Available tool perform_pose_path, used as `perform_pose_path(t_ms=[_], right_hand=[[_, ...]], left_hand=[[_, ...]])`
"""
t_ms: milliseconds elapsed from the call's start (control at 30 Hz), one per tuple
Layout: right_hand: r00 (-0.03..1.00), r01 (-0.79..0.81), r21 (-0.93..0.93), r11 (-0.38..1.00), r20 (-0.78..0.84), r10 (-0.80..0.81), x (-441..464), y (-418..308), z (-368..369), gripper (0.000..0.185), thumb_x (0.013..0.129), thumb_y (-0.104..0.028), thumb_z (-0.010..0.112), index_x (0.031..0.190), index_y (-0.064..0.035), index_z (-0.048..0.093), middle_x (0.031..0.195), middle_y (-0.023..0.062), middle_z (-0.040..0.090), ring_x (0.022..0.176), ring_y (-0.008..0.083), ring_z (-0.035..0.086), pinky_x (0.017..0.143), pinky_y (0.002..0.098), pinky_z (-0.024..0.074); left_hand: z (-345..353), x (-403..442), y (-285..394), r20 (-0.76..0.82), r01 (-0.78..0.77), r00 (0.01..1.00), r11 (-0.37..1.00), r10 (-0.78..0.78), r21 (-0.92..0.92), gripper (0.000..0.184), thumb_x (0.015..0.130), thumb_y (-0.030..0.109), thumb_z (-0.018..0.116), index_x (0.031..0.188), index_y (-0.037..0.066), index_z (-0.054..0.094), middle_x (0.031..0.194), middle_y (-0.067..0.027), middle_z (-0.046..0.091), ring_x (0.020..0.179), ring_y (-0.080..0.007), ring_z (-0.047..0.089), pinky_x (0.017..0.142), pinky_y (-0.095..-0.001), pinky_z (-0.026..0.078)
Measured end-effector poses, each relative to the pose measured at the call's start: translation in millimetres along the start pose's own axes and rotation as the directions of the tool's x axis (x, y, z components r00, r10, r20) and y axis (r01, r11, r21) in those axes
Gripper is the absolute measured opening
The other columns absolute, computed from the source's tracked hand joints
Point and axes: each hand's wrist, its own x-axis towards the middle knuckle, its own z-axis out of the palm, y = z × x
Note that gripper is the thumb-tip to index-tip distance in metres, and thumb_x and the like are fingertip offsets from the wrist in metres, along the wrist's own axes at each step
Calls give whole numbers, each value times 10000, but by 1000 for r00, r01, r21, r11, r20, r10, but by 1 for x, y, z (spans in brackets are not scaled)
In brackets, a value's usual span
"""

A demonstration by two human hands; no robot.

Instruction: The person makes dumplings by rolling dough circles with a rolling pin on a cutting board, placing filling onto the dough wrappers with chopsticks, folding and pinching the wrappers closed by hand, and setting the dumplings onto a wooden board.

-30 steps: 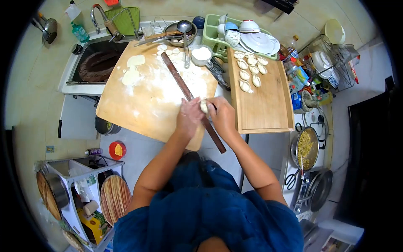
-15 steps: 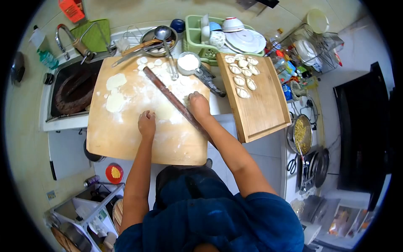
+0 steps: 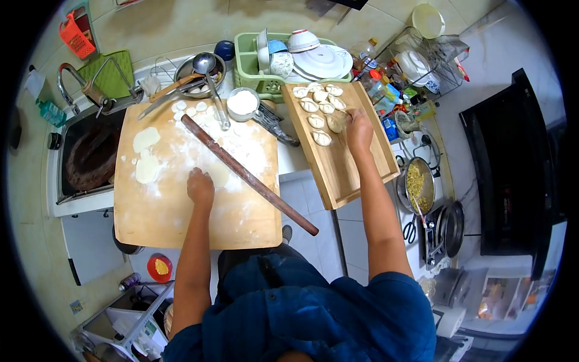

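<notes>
My left hand point(image 3: 201, 186) is closed, fingers curled, over the floury wooden board point(image 3: 163, 223), beside a round dough wrapper point(image 3: 218, 175). Whatever its fingers hold, if anything, is hidden. My right hand point(image 3: 360, 130) reaches over the wooden tray point(image 3: 344, 175), fingertips bent together close to a folded dumpling point(image 3: 335, 123); what they hold cannot be made out. Several other dumplings point(image 3: 316, 121) lie at the tray's far end. Across the board lies a dark rolling pin point(image 3: 247, 175), its near end sticking out past the edge. Two flat wrappers point(image 3: 146, 169) rest at the left.
Behind the board stand a bowl of flour point(image 3: 243, 104), a metal bowl with a ladle point(image 3: 204, 63) and a green dish rack point(image 3: 244, 60). The sink point(image 3: 66, 175) is at left. A pan of yellow food point(image 3: 417, 184) and bottles point(image 3: 377, 87) stand at right.
My right hand has moved from the board beside the rolling pin to the tray with the dumplings. My left hand stays over the board. The view has shifted somewhat to the right.
</notes>
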Motion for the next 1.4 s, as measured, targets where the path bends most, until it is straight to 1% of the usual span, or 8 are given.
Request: perform_pose_path(t_ms=[433, 600, 767, 900, 1133, 1233, 1333, 1400], right_hand=[[992, -41, -82, 996, 118, 51, 10, 31, 12, 199, 829, -68, 568, 1012, -71, 645, 945, 155, 641, 914, 325, 612, 790, 411, 497], [995, -88, 107, 990, 65, 81, -20, 45, -34, 187, 822, -90, 620, 1002, -52, 651, 916, 160, 642, 871, 310, 626, 755, 407, 495], [949, -314, 199, 928, 57, 309, -87, 31, -110, 167, 838, -109, 625, 982, -34, 665, 881, 168, 642, 802, 327, 632, 734, 390, 494], [825, -557, 281, 782, 79, 560, -167, 58, -147, 150, 871, -127, 615, 955, -10, 656, 830, 123, 649, 727, 231, 639, 667, 338, 499], [0, -626, 750, -214, 274, 962, -306, 169, -161, 560, 857, -132, 673, 1323, -12, 387, 786, 66, 588, 609, 125, 542, 550, 268, 459], [-81, -643, 758, -114, 80, 993, -318, 220, -167, 719, 841, -149, 702, 1405, -15, 276, 740, 31, 532, 544, 109, 477, 510, 272, 423], [204, -620, 780, 84, 57, 977, -325, 276, -176, 728, 855, -156, 689, 1418, -7, 253, 708, -4, 505, 530, 81, 443, 460, 242, 342], [143, -517, 838, 173, -115, 983, -311, 295, -173, 529, 870, -152, 664, 1324, -18, 428, 794, 23, 575, 540, 62, 444, 459, 214, 342]], left_hand=[[-15, -4, 4, 109, -38, 992, 978, 61, -206, 127, 868, 146, 555, 887, 26, 591, 938, -120, 597, 914, -278, 598, 798, -391, 473], [-10, -3, -25, 106, 128, 991, 355, -81, -926, 142, 892, 177, 545, 962, 54, 558, 972, -42, 575, 952, -178, 559, 843, -372, 461], [-39, 10, 13, 310, 314, 949, -296, 61, -902, 254, 938, 134, 535, 1152, 0, 507, 1162, -90, 574, 1083, -245, 567, 977, -410, 464], [-58, 1, 70, 333, 370, 927, -289, 171, -883, 415, 934, 107, 562, 1314, -17, 452, 1276, -128, 548, 1142, -239, 559, 1001, -387, 458], [-61, -49, 154, 455, 605, 788, -387, 414, -696, 327, 929, 108, 575, 1231, -7, 521, 1189, -111, 616, 1099, -217, 589, 990, -365, 473], [-75, -99, 208, 495, 694, 704, -346, 509, -632, 285, 934, 147, 581, 1183, 13, 546, 1174, -134, 622, 1082, -219, 601, 979, -379, 491], [-62, -146, 250, 556, 741, 657, -301, 509, -600, 283, 945, 204, 569, 1159, 18, 554, 1171, -147, 620, 1090, -250, 597, 968, -414, 500], [-54, -184, 285, 605, 784, 607, -267, 515, -560, 286, 950, 222, 560, 1150, 17, 556, 1173, -149, 618, 1094, -263, 594, 975, -427, 494]])
